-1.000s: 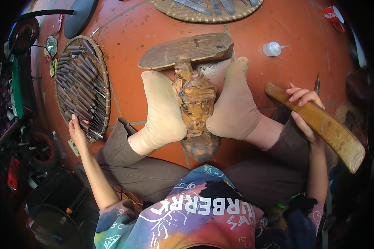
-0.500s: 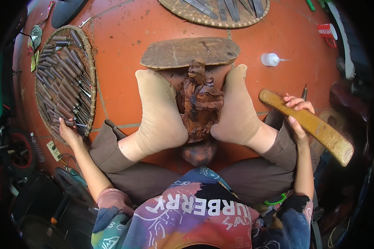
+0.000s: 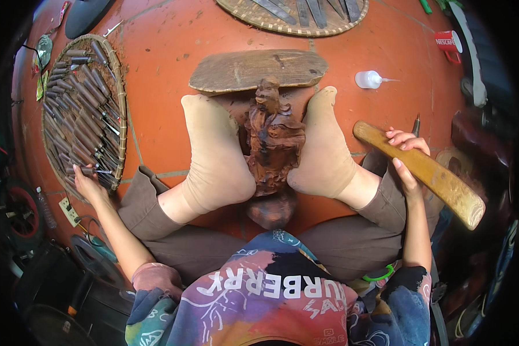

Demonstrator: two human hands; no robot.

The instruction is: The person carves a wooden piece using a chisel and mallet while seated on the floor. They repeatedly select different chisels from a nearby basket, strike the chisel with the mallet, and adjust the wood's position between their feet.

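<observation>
At the near edge of the round basket, my left hand (image 3: 87, 185) has its fingers closed on a carving chisel (image 3: 85, 171) with a brown handle and a short bright blade. My right hand (image 3: 408, 154) grips a long, flat wooden mallet (image 3: 427, 173) of worn yellowish wood, held slantwise over my right knee. Between my two socked feet (image 3: 216, 153) stands a carved reddish-brown wooden figure (image 3: 274, 138), its rounded base (image 3: 272, 212) toward me. The feet press against its sides.
The woven basket (image 3: 123, 109) on the left holds several chisels. A worn wooden board (image 3: 256, 70) lies beyond the figure. Farther off is a tray of flat blades (image 3: 239, 24). To the right are a white squeeze bottle (image 3: 368, 79), a pointed tool (image 3: 416, 125) and a red mug (image 3: 447, 45).
The whole view has shifted slightly, so everything sits a little farther left and up. My left hand stays on the chisel and my right hand keeps the mallet.
</observation>
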